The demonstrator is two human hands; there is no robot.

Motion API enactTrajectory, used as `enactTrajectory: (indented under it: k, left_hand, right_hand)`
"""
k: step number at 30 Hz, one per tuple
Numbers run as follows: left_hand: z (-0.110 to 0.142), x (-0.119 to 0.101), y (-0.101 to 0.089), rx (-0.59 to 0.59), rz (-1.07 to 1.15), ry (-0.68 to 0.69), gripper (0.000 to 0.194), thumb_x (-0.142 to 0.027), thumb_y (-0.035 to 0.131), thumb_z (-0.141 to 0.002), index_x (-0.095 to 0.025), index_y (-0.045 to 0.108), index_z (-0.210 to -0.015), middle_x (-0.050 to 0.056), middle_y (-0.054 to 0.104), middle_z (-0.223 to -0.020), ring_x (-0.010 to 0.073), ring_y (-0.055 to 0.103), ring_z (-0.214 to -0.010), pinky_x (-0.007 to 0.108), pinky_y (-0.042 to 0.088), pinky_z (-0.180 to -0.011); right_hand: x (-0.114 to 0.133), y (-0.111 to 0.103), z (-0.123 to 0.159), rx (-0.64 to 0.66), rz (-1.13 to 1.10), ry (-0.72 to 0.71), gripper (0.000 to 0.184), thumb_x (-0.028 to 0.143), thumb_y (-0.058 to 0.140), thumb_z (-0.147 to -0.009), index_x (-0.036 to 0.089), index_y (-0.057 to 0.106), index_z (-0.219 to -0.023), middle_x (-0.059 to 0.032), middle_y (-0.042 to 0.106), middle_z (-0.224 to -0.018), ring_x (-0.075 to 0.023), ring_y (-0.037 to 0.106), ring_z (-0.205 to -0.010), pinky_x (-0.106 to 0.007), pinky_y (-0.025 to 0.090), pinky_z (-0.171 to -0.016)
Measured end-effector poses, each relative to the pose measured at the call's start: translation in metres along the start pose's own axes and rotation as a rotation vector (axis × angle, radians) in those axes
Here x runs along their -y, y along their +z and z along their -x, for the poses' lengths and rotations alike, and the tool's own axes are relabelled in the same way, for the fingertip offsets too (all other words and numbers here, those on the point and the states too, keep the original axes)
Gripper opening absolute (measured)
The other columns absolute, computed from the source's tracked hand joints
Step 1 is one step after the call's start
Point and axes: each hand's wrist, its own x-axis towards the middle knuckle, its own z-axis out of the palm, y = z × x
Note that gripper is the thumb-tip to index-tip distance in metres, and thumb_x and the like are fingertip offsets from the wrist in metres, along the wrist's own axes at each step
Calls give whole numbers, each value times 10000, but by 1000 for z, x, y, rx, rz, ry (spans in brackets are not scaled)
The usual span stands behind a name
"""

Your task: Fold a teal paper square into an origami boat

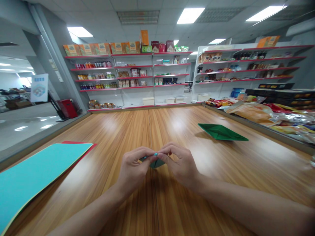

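My left hand point(134, 170) and my right hand point(180, 165) meet over the middle of the wooden table point(118, 137). Both pinch a small folded piece of teal paper point(155, 163), fingertips pressed together on its top edge; most of the paper is hidden behind my fingers. A folded green paper shape point(221, 132) lies flat on the table, farther away and to the right of my hands.
A stack of coloured paper sheets point(36, 173), teal on top and red beneath, lies at the near left. Snack packets point(258, 113) are piled along the table's right edge. Store shelves point(137, 78) with goods stand behind the table.
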Motion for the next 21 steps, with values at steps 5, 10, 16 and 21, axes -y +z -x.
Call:
enactTrajectory:
  k: [5, 10, 16, 21]
  left_hand:
    - [1, 4, 2, -28, 51, -15, 104, -175, 648, -810, -184, 734, -752, 29, 688, -726, 171, 626, -696, 269, 474, -648]
    - [1, 9, 1, -88, 131, -93, 96, -217, 670, -794, -182, 723, -723, 26, 676, -711, 163, 605, -679, 253, 457, -604]
    - [-2, 22, -1, -198, 301, -267, 73, -240, 722, -737, -175, 728, -704, 29, 702, -722, 159, 619, -710, 246, 473, -655]
    - [-5, 39, -2, -358, 593, -451, 177, -263, 817, -626, -143, 726, -720, 58, 726, -774, 155, 630, -718, 244, 489, -672]
  right_hand:
    - [0, 0, -2, 6, 1, -4, 159, 214, 580, -876, 171, 611, -726, -21, 619, -723, -145, 579, -688, -283, 452, -644]
    - [-1, -1, -4, -36, 28, 48, 159, 224, 578, -871, 169, 604, -724, -14, 604, -689, -137, 564, -646, -274, 440, -607]
    - [-14, -2, -4, -60, 16, 162, 166, 270, 574, -874, 171, 602, -744, -26, 613, -708, -153, 570, -670, -286, 452, -619]
    - [-27, 1, -1, -63, -104, 255, 184, 329, 544, -898, 173, 576, -806, -84, 681, -901, -184, 639, -819, -315, 506, -717]
